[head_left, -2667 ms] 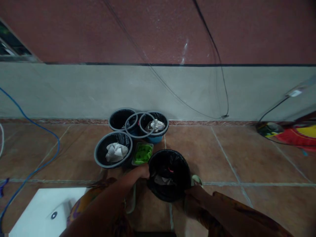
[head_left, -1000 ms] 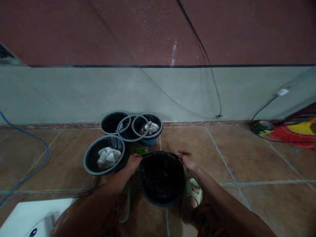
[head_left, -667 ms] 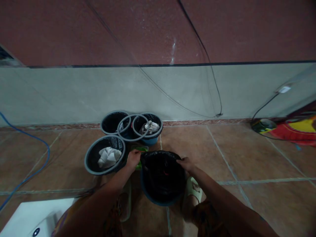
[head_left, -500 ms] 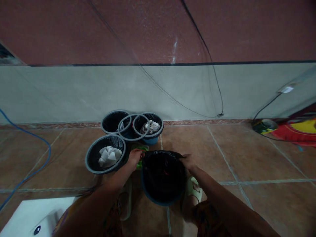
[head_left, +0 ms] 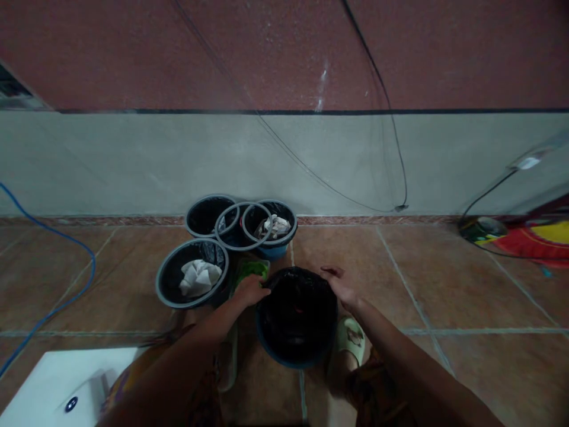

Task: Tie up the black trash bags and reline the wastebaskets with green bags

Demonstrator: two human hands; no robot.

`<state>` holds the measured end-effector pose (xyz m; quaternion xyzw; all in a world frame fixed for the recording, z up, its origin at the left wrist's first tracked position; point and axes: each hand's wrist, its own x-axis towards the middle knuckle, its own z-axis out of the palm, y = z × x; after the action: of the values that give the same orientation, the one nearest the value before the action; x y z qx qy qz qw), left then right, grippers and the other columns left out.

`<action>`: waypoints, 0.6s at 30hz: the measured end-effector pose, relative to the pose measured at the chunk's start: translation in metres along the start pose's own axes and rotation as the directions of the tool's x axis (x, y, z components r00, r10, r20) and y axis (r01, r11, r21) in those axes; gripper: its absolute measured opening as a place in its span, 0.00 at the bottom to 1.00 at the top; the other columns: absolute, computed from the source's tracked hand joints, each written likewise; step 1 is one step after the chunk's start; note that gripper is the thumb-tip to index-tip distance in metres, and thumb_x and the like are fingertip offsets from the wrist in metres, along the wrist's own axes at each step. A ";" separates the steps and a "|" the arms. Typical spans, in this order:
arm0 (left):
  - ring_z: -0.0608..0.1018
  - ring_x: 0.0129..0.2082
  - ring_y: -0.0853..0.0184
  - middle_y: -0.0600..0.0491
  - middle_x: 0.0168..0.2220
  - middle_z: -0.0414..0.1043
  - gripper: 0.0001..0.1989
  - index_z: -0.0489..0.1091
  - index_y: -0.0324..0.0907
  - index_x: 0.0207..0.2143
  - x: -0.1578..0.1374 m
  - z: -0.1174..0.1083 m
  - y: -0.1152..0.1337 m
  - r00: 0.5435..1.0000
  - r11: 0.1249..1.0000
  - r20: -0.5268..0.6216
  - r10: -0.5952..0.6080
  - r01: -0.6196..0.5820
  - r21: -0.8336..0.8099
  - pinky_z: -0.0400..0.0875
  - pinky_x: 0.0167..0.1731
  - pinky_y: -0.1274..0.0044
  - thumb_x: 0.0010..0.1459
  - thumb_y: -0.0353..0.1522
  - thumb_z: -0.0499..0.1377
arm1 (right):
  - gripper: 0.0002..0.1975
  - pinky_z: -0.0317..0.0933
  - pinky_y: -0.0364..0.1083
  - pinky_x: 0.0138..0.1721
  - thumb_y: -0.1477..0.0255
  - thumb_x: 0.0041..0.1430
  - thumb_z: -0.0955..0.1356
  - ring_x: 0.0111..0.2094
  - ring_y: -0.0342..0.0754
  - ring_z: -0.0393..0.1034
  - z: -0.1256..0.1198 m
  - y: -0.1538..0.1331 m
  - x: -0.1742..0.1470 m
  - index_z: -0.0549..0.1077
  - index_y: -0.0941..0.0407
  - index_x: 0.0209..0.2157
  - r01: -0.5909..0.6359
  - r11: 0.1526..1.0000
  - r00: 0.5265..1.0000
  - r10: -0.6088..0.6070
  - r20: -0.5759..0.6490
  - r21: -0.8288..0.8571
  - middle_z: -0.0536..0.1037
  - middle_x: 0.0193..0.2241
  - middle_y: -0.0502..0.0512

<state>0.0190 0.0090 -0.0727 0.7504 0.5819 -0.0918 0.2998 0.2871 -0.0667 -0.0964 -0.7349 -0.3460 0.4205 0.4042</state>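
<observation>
A blue bin (head_left: 288, 356) lined with a black plastic bag (head_left: 297, 308) stands on the tiled floor between my feet. My left hand (head_left: 251, 290) grips the bag's edge at the bin's left rim. On the right rim rests my right hand (head_left: 339, 286), fingers curled over the bag's edge. Something small and red shows inside the bag. A green container (head_left: 251, 270) lies just behind my left hand.
Three more lined bins stand by the wall: one with white paper (head_left: 192, 280), an empty one (head_left: 208, 214), one with crumpled paper (head_left: 272, 225); a loose grey ring (head_left: 242, 226) lies across them. A blue cable (head_left: 66, 249), a white object (head_left: 66, 388), my slipper (head_left: 350, 338).
Both hands have worked along the bag's edge at the bin's rim; earlier they held the bin lower at its sides. The view has shifted slightly.
</observation>
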 end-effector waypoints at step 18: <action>0.80 0.45 0.61 0.48 0.45 0.80 0.18 0.78 0.45 0.44 0.001 -0.027 0.000 0.963 0.982 -0.218 -0.160 0.177 0.062 0.71 0.42 0.76 0.61 0.32 0.49 | 0.18 0.66 0.43 0.42 0.66 0.61 0.64 0.44 0.50 0.76 -0.022 -0.019 0.001 0.76 0.57 0.49 0.028 0.729 0.999 -0.040 -0.002 -0.684 0.81 0.44 0.59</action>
<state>0.0135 0.0251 -0.0518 0.7152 0.6680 -0.0599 0.1965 0.3042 -0.0644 -0.0726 -0.8291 -0.4863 0.2503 0.1158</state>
